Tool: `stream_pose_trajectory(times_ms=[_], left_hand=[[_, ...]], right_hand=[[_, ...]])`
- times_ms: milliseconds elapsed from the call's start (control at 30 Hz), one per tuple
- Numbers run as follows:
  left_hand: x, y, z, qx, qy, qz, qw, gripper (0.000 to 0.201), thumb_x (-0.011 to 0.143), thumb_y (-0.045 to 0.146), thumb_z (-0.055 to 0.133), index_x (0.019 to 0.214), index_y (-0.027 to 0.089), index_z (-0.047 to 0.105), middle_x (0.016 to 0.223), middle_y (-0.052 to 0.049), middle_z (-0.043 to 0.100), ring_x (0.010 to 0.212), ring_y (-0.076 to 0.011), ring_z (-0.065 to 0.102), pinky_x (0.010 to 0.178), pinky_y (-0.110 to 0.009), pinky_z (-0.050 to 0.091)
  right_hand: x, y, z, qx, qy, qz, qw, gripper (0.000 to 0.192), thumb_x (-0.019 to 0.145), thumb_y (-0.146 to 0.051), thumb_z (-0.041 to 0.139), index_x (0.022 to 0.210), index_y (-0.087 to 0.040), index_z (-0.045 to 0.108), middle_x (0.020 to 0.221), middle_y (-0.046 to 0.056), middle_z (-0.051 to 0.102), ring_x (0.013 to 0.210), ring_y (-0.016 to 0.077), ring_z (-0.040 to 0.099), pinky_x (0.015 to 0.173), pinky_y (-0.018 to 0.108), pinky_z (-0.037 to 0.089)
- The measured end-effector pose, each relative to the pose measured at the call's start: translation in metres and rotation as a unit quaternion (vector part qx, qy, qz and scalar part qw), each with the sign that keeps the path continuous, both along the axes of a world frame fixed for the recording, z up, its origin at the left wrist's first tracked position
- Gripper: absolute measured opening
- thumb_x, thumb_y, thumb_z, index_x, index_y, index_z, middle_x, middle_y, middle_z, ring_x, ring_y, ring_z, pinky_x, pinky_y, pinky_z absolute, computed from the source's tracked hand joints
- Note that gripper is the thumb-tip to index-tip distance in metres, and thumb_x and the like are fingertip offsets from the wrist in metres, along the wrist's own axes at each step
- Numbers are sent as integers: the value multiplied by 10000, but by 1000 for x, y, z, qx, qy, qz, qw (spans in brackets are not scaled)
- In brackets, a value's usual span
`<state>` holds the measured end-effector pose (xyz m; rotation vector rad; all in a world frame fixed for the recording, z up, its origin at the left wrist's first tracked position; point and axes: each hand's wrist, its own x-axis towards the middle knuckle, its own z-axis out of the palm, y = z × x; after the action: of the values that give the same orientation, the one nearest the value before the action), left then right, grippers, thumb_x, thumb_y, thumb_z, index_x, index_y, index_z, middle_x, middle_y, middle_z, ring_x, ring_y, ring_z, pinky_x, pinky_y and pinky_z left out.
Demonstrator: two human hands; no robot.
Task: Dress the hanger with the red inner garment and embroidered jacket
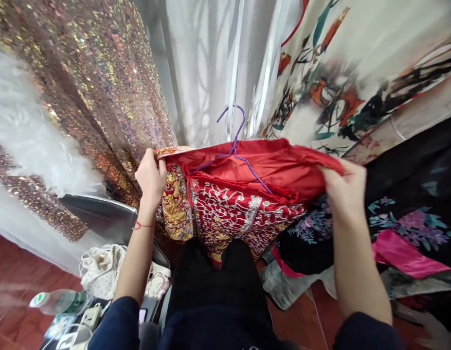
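Note:
A red garment with gold and silver embroidery is stretched out in front of me. Its plain red lining shows along the upper part. My left hand is closed on the garment's upper left edge, thumb on the near side. At the upper right edge, my right hand pinches the red cloth. Between the hands a purple wire hanger sits with its arms against the lining, partly inside the garment. The hanger's hook points up beside a thin pale rod; I cannot tell whether it hangs there.
Sequined fabric and white fluffy trim hang at left. Painted white cloth and black floral fabric fill the right. A plastic bottle, a dotted white bag and a power adapter lie at lower left.

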<state>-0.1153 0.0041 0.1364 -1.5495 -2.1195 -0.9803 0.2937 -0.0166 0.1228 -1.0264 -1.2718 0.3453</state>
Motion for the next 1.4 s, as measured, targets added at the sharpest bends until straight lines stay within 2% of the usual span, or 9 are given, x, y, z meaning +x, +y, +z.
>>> stream_pose_trajectory(times_ms=[133,333,467,600,733,833,1033,1267,1400], left_hand=[[-5,-2,19,-52,62,-61,995,236,979,295,392,1051,196,594,995,-107,693,944,-263,651,737,-319,440],[-16,2,-10,-205,53,-34,977,297,986,363,365,1027,237,630,1023,-128,720,961,-315,674,739,-357,454],[-13,-4,-22,-148,-13,-4,989,322,978,308,338,1078,226,633,1034,-136,721,965,-310,673,747,-357,454],[-8,-11,-12,-18,-49,-15,999,322,979,282,340,1072,185,633,1010,-118,706,955,-268,658,812,-345,456],[0,-7,8,60,-11,-94,994,339,1012,302,326,1076,171,633,1006,-99,678,981,-229,629,891,-324,439],[6,5,18,-17,45,-146,988,338,1018,389,372,1081,218,657,969,-77,692,952,-228,634,862,-312,440],[2,22,16,-214,132,-94,963,364,960,460,474,858,212,721,876,-122,723,850,-271,661,746,-335,450],[26,-46,52,-105,106,-169,974,468,962,501,440,697,188,666,618,-35,604,641,-169,555,639,-273,339],[68,-80,36,-112,86,-253,957,467,951,523,468,650,204,630,566,-10,597,569,-154,531,582,-272,270]], right_hand=[[2,-12,16,57,-106,-98,988,128,809,-256,604,720,-181,658,650,-25,494,628,117,424,635,273,348],[1,-5,-50,-125,-120,60,983,182,748,-368,596,706,-217,688,631,-11,602,676,195,570,692,312,479],[-16,-17,-73,-195,-74,191,959,224,742,-412,629,753,-221,744,726,11,719,745,245,663,768,378,553],[-29,-42,-61,-211,-92,226,947,230,731,-423,695,730,-204,764,717,11,733,660,223,650,682,349,555],[-20,-50,-44,-83,65,80,991,145,713,-360,751,788,-242,790,809,9,762,763,229,685,804,367,566],[-6,-47,-38,28,172,-46,984,115,683,-336,776,756,-248,778,804,7,750,773,213,668,843,358,550],[4,-55,-37,-97,-13,-21,995,195,762,-408,712,703,-222,716,654,-7,632,655,189,569,695,344,507],[-15,-77,3,69,13,-193,979,322,795,-296,648,552,-231,446,582,-17,318,550,123,268,523,299,244],[-16,-87,-2,37,-62,-193,978,347,859,-305,617,583,-224,424,609,-26,289,564,118,267,557,311,241]])
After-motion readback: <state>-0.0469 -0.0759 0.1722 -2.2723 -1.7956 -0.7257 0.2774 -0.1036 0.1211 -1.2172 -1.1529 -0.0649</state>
